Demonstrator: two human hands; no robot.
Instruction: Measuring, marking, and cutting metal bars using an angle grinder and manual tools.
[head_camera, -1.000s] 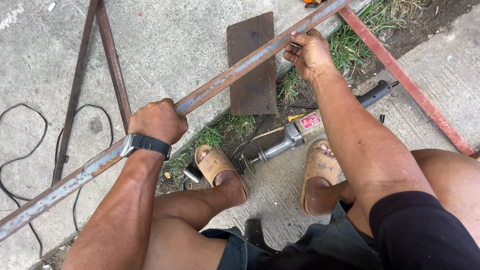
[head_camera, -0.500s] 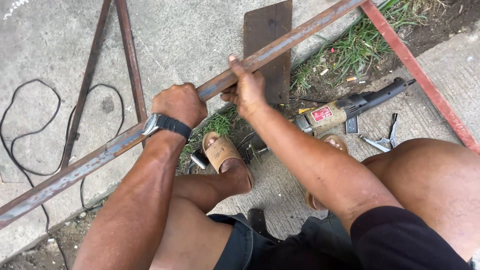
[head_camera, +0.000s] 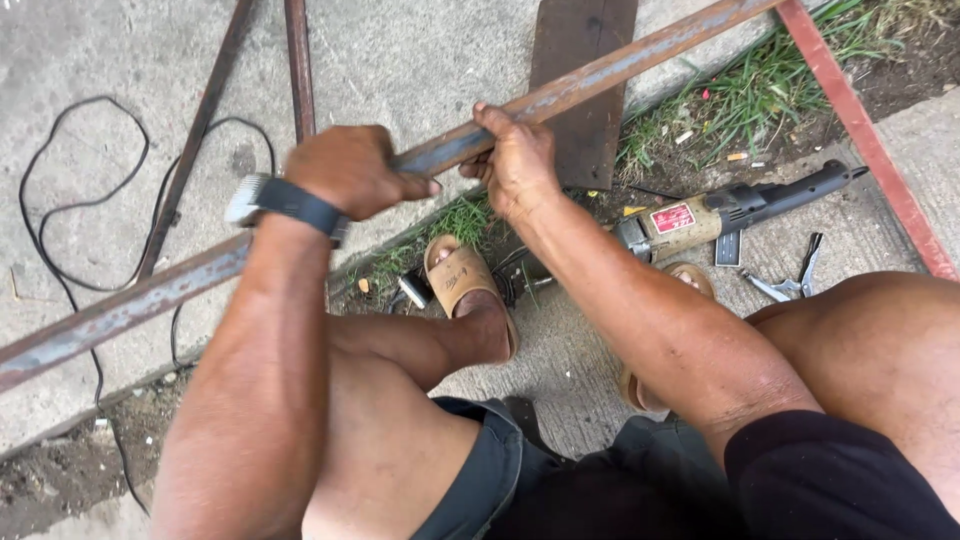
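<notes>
Since half a second ago: right hand (head_camera: 518, 160) slid closer along the rusty steel bar (head_camera: 590, 78), now near the left hand (head_camera: 352, 170); a second earlier it gripped far out toward the bar's upper end.

Item, bar: long, rust-brown, running diagonally from lower left to upper right, held above the concrete ground (head_camera: 420, 60), across the person's front.

Item, left hand: fist closed over the bar from above, knuckles up, fingers wrapped tight round it; black wristwatch (head_camera: 285, 203) on the wrist; forearm rising from the lower left.

Item, right hand: fingers curled over the bar's top edge, thumb below, grasping it; arm reaching forward across the knee.

Surroundings: dark steel plate (head_camera: 580, 130) flat on the ground under the bar; angle grinder (head_camera: 730, 210) lying just beyond the right forearm; pliers (head_camera: 795, 282) beside the grinder; red-painted steel length (head_camera: 860, 135) at right; two thin rusty rods (head_camera: 295, 60) at upper left; black cable (head_camera: 60, 260) looping on concrete; tan sandal (head_camera: 462, 280) on the left foot, directly below the hands; grass strip (head_camera: 740, 100) along the slab edge.
</notes>
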